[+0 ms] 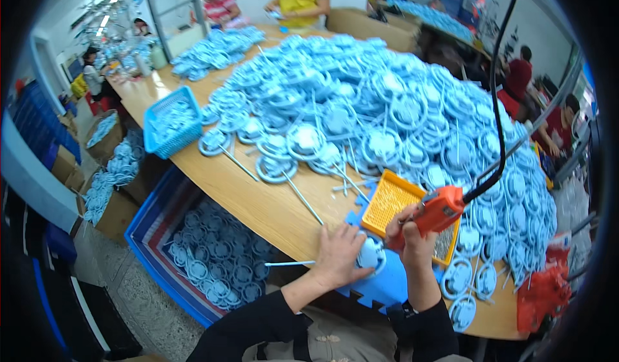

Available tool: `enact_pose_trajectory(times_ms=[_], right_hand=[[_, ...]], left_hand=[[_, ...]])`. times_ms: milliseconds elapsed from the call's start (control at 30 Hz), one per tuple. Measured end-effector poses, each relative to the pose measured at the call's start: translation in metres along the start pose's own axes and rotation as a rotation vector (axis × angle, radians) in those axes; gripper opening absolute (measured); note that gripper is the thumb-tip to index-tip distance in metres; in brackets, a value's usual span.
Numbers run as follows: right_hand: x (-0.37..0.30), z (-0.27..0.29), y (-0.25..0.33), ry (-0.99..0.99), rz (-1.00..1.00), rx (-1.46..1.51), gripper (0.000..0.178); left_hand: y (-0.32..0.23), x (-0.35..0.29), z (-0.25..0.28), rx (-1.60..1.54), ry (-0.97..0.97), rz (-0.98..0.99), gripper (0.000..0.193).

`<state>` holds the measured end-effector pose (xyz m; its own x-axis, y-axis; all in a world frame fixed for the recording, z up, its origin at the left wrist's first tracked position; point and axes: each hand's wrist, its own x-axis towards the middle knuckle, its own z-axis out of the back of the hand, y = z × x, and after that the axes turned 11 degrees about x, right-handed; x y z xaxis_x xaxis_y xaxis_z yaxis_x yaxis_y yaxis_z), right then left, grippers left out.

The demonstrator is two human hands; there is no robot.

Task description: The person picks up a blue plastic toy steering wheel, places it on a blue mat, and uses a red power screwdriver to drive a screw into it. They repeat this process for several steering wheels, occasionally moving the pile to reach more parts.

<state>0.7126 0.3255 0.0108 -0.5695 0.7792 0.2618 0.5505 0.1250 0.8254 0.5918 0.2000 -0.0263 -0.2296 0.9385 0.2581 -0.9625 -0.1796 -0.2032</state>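
Observation:
My left hand [336, 257] grips a light blue round plastic part [371, 254] by its rim, with the thumb along the near edge. A thin rod [290, 263] sticks out to the left from under this hand. The part lies on a blue foam mat [390, 281] at the table's near edge. My right hand [416, 239] is wrapped round a red electric screwdriver [440, 208], tilted over the part's right side; its tip is hidden by my hand. Behind it sits an orange tray [391, 201] with small metal pieces in its right section, probably screws.
A big heap of similar blue parts [342, 110] covers the wooden table [235, 197]. A blue basket [174, 122] stands at the left edge. Below is a lined bin of parts [216, 259]. The screwdriver's black cord [495, 104] hangs from above. Another red tool [543, 297] is at right. Co-workers sit and stand beyond.

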Motion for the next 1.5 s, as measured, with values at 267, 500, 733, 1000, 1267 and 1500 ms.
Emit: enact_pose_trajectory(times_ms=[267,500,733,1000,1267,1500], right_hand=[[0.005,0.002,0.059,0.134,0.233,0.036,0.055],[0.026,0.006,0.047,0.054,0.11,0.055,0.056],[0.033,0.02,0.044,-0.056,0.229,-0.039,0.058],[0.043,0.026,0.04,0.01,0.174,0.066,0.063],[0.038,0.032,0.047,0.0,0.208,0.041,0.058],[0.051,0.048,0.036,-0.073,0.289,0.008,0.042]], left_hand=[[0.096,-0.066,0.074,0.004,0.18,0.076,0.089],[0.158,0.081,0.059,0.371,-0.018,0.08,0.083],[0.191,0.159,0.014,0.529,0.04,-0.008,0.09],[0.231,0.164,0.091,0.302,-0.08,0.039,0.064],[0.188,0.096,0.118,-0.155,-0.154,-0.152,0.065],[0.1,0.035,0.06,0.145,-0.117,-0.854,0.052]])
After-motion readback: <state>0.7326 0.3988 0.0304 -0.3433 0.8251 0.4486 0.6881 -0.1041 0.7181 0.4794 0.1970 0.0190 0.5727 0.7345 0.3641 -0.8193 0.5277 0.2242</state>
